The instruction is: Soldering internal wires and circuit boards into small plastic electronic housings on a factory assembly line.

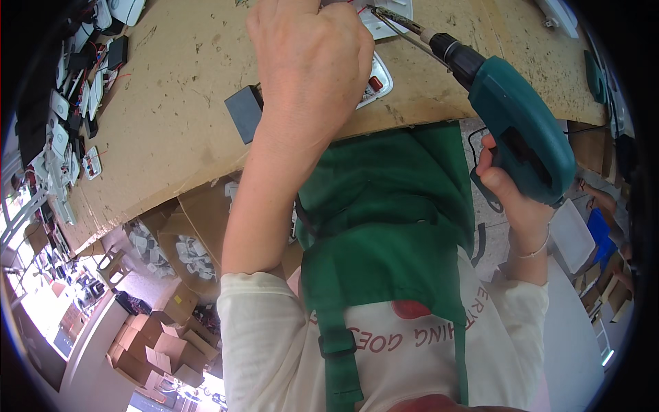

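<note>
My right hand (513,193) is wrapped round the handle of a teal pistol-shaped soldering gun (525,123). Its black nose and long sooty metal shaft point to the upper left, and a thin metal rod runs beside the shaft. The tip is over a white plastic casing (395,26), close to a thin red wire. My left hand (312,51) is closed just left of the tip; the upper edge cuts off its fingers, and what they pinch cannot be made out. Partly under that hand lies a white casing (384,77) with a red-brown component inside. A dark grey rectangular block (244,115) rests beside my left wrist.
The cardboard-covered table (178,89) has its near edge against my green apron (391,226). Piled white casings and wired parts (65,137) line the far left. Below the table stand open cardboard boxes (182,226) with white parts. A white plug-like device (557,17) lies upper right.
</note>
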A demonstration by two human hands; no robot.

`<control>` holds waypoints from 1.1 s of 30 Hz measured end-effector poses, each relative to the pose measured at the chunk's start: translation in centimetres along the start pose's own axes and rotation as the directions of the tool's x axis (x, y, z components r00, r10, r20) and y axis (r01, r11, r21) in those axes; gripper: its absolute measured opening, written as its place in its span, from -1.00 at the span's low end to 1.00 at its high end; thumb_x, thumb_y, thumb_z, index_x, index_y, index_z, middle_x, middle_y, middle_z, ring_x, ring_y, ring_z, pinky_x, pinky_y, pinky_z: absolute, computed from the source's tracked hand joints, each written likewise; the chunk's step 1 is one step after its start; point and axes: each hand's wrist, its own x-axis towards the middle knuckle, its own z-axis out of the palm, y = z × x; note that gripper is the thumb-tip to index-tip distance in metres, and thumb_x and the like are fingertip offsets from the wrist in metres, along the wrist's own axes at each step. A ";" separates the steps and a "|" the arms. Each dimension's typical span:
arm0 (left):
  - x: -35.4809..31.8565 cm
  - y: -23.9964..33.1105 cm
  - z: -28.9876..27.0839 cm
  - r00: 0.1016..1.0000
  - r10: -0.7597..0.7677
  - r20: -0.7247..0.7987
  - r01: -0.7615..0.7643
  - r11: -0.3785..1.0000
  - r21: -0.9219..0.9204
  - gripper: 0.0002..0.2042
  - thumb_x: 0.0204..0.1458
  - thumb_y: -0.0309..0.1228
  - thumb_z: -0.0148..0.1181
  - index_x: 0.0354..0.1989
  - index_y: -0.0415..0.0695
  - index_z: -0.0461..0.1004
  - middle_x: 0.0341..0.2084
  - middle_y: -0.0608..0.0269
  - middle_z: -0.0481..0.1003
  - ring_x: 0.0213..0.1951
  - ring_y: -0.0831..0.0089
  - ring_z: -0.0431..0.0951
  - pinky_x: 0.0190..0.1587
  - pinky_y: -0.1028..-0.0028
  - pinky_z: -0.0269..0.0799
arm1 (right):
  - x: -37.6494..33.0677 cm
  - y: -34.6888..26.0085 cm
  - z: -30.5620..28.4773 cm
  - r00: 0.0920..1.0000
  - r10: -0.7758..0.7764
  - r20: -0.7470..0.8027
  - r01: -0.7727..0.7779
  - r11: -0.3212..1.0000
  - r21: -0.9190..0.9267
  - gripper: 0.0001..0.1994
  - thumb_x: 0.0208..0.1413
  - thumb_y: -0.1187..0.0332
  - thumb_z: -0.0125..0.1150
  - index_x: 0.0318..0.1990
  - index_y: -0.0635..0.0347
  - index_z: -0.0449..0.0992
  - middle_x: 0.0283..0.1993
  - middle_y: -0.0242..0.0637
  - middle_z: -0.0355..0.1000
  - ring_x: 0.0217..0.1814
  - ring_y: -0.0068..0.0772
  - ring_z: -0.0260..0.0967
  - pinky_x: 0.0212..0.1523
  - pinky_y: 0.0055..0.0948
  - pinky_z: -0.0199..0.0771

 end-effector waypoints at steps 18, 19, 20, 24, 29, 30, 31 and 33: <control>0.0 0.1 -0.1 0.999 0.046 -0.013 -0.046 0.998 0.050 -0.88 -0.25 -0.65 0.20 -0.46 -0.33 0.50 -0.16 -0.10 0.44 -0.12 -0.03 0.44 -0.05 0.17 0.33 | -0.1 -0.4 -0.1 1.000 -0.025 -0.009 0.024 0.992 -0.121 -0.61 -0.19 0.39 0.55 -0.18 0.30 0.57 -0.35 -0.33 0.55 -0.35 -0.55 0.45 -0.28 -0.58 0.47; 0.0 0.1 -0.1 0.999 0.046 -0.011 -0.045 0.998 0.044 -0.88 -0.25 -0.65 0.20 -0.46 -0.33 0.50 -0.16 -0.10 0.44 -0.12 -0.03 0.43 -0.05 0.17 0.33 | -0.1 -0.4 -0.1 1.000 -0.027 0.003 0.027 0.989 -0.147 -0.62 -0.19 0.38 0.55 -0.18 0.30 0.57 -0.36 -0.33 0.55 -0.36 -0.55 0.45 -0.28 -0.58 0.47; 0.0 0.1 -0.1 0.999 0.045 -0.008 -0.044 0.998 0.038 -0.88 -0.25 -0.65 0.20 -0.46 -0.33 0.50 -0.16 -0.10 0.44 -0.12 -0.03 0.43 -0.05 0.16 0.33 | 0.0 -0.4 -0.1 1.000 -0.027 0.004 0.027 0.989 -0.147 -0.62 -0.19 0.38 0.55 -0.18 0.30 0.57 -0.36 -0.33 0.55 -0.36 -0.55 0.45 -0.28 -0.58 0.47; 0.0 0.2 -0.1 0.999 0.041 -0.006 -0.041 0.999 0.034 -0.89 -0.25 -0.65 0.20 -0.47 -0.32 0.49 -0.15 -0.10 0.44 -0.12 -0.04 0.43 -0.05 0.16 0.33 | -0.1 -0.4 0.1 0.998 -0.068 -0.011 0.066 0.989 -0.132 -0.63 -0.18 0.39 0.54 -0.19 0.31 0.57 -0.37 -0.34 0.54 -0.36 -0.54 0.44 -0.30 -0.59 0.46; 0.0 0.1 0.0 1.000 0.025 0.004 -0.025 0.999 0.031 -0.92 -0.24 -0.64 0.19 -0.49 -0.32 0.48 -0.17 -0.06 0.44 -0.13 -0.01 0.42 -0.07 0.17 0.32 | -0.1 -0.4 0.0 1.000 -0.014 -0.025 0.013 0.999 -0.044 -0.66 -0.17 0.42 0.53 -0.22 0.32 0.57 -0.39 -0.33 0.53 -0.38 -0.54 0.44 -0.32 -0.59 0.45; 0.0 0.1 0.0 1.000 0.024 0.004 -0.024 0.999 0.033 -0.92 -0.24 -0.64 0.19 -0.49 -0.32 0.48 -0.17 -0.06 0.44 -0.13 -0.01 0.42 -0.07 0.17 0.32 | -0.1 -0.3 -0.2 1.000 -0.021 0.001 0.021 0.999 -0.048 -0.67 -0.17 0.44 0.53 -0.22 0.32 0.56 -0.39 -0.33 0.53 -0.38 -0.53 0.44 -0.32 -0.59 0.45; 0.1 0.1 0.0 1.000 0.031 -0.001 -0.031 0.999 0.037 -0.92 -0.23 -0.63 0.18 -0.50 -0.32 0.48 -0.18 -0.06 0.44 -0.13 -0.01 0.42 -0.08 0.17 0.32 | -0.1 -0.3 -0.4 0.999 -0.027 0.023 0.028 0.998 -0.056 -0.68 -0.16 0.45 0.52 -0.22 0.33 0.56 -0.39 -0.33 0.53 -0.39 -0.53 0.44 -0.33 -0.58 0.45; 0.2 0.2 0.1 0.999 0.038 -0.008 -0.038 0.999 0.039 -0.92 -0.23 -0.63 0.18 -0.50 -0.31 0.48 -0.18 -0.05 0.44 -0.14 0.00 0.42 -0.08 0.17 0.31 | -0.1 -0.5 -0.4 0.999 -0.030 0.011 0.031 0.998 -0.048 -0.69 -0.16 0.45 0.52 -0.23 0.33 0.56 -0.40 -0.33 0.53 -0.39 -0.53 0.43 -0.34 -0.58 0.45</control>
